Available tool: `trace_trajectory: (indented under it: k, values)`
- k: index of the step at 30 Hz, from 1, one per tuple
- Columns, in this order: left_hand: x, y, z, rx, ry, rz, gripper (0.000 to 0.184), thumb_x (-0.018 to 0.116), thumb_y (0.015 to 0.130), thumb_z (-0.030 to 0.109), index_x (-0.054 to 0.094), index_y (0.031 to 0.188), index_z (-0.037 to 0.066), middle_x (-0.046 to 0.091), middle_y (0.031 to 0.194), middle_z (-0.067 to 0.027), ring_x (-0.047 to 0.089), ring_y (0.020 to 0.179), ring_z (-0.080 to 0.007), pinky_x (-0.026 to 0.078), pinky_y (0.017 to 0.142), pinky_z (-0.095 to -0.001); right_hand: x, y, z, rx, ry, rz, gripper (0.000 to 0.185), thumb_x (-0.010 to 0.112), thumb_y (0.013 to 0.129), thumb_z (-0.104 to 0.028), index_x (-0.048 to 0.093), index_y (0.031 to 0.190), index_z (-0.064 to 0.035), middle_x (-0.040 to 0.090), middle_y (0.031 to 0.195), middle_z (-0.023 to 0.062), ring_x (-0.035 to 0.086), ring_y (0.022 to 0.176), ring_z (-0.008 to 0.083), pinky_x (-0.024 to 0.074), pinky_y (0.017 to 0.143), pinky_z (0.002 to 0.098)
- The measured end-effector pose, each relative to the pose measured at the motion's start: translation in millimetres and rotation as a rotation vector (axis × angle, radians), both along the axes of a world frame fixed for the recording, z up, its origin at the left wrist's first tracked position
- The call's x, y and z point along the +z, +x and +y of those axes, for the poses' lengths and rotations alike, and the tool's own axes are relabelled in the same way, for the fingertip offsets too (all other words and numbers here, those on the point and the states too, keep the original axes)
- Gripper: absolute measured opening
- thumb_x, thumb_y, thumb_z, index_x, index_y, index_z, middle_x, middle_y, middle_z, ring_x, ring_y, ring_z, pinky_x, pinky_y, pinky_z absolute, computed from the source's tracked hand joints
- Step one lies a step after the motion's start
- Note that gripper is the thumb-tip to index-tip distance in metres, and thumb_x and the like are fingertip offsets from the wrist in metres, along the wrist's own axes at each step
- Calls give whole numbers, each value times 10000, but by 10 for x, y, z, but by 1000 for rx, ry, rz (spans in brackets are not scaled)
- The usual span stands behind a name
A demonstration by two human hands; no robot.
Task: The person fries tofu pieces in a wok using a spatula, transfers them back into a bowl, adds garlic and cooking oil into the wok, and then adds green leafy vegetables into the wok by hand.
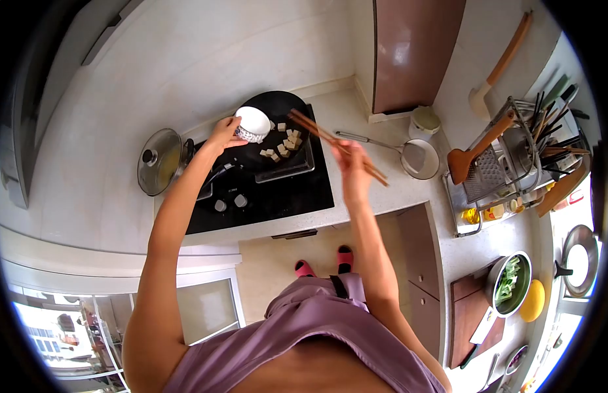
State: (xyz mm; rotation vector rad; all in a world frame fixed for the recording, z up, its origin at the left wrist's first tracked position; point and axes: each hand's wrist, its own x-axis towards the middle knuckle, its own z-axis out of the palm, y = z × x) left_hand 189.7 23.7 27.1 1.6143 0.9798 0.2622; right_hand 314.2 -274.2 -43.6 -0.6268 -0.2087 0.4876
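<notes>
My left hand (226,133) grips a small white bowl (253,121) with a patterned outside, tilted over the left part of a black pan (272,105) on the stove. Several pale cubes (284,149) lie in the pan, to the right of and below the bowl. In my right hand (351,160) is a pair of brown chopsticks (318,131), their far ends over the pan's right side, above the cubes. The chopsticks do not touch the cubes as far as I can see. What the bowl holds, if anything, cannot be made out.
A lidded pot (158,164) stands left of the stove (271,200). At the right are a strainer (414,156) over a container, a utensil rack (491,160), a bowl of greens (510,285), a cutting board (464,301) and a knife (482,327).
</notes>
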Motion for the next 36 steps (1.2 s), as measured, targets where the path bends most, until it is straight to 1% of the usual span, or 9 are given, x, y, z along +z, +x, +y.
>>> trace_trajectory:
  k: [6,11,13,19,21,28,29,33,36]
  values:
    - [139,24,-1339,156,-458,-430,384,465,928,199,368,1213,-40,475,1154,-240,557,1022,-352,542,828,-443,92,307,-1301,-142,302,225,209,496,925,-178,581,960,9,611,1000,85,542,1080,251,482,932,249]
    - [-1035,667,-2468,-27,-766,-388,362,466,903,123,362,1243,53,428,1208,-136,467,1117,-280,543,809,-479,-24,242,-2124,-351,213,166,216,473,936,-178,559,945,20,605,988,108,542,1081,254,490,914,242]
    - [-1656,956,-2824,30,-817,-351,434,474,912,128,270,1294,100,397,1235,-149,554,1002,-352,551,795,-475,-88,141,-2343,-382,132,147,217,464,941,-187,547,947,14,600,991,101,552,1068,241,492,906,245]
    - [-2319,1464,-3385,151,-787,-220,500,521,901,181,259,1324,228,352,1313,-134,591,933,-324,574,743,-395,-183,-237,-2582,-528,-348,-7,168,507,919,-173,540,927,-8,560,977,73,563,907,173,494,867,307]
    - [-2344,1516,-3427,112,-789,-223,503,518,898,172,267,1330,230,321,1345,-124,583,949,-324,576,734,-383,-311,-176,-2515,-576,-1063,-673,133,564,862,-121,542,920,-4,552,965,111,560,860,230,489,807,319]
    - [-2758,1317,-3372,44,-1039,-347,566,514,887,103,219,1369,135,315,1344,-111,480,1083,-235,471,923,-435,-725,706,-1641,-194,-1150,-2069,233,561,710,-82,533,928,-4,485,1012,119,471,1004,258,509,738,315]
    - [-2460,1088,-3482,192,-1060,-217,565,513,888,92,222,1373,97,334,1332,-110,468,1091,-217,440,961,-442,-870,824,-1570,-194,-1139,-2079,233,561,710,-82,533,928,-4,485,1012,119,471,1004,258,509,738,315]
    - [-2158,-169,-3522,-406,-1036,-151,419,508,913,167,410,1293,17,485,1207,-108,493,1112,-208,419,982,-339,-1123,1095,-1404,-85,-1196,-2214,141,562,708,-102,512,822,-38,468,909,70,492,964,195,543,612,222]
    - [-2012,-1053,-3256,-431,-934,-124,375,454,950,222,443,1279,42,528,1155,-107,526,1081,-192,422,965,-313,-1289,1170,-1325,-125,-1271,-2322,110,545,717,-97,529,814,-48,508,879,54,544,855,199,530,616,254]
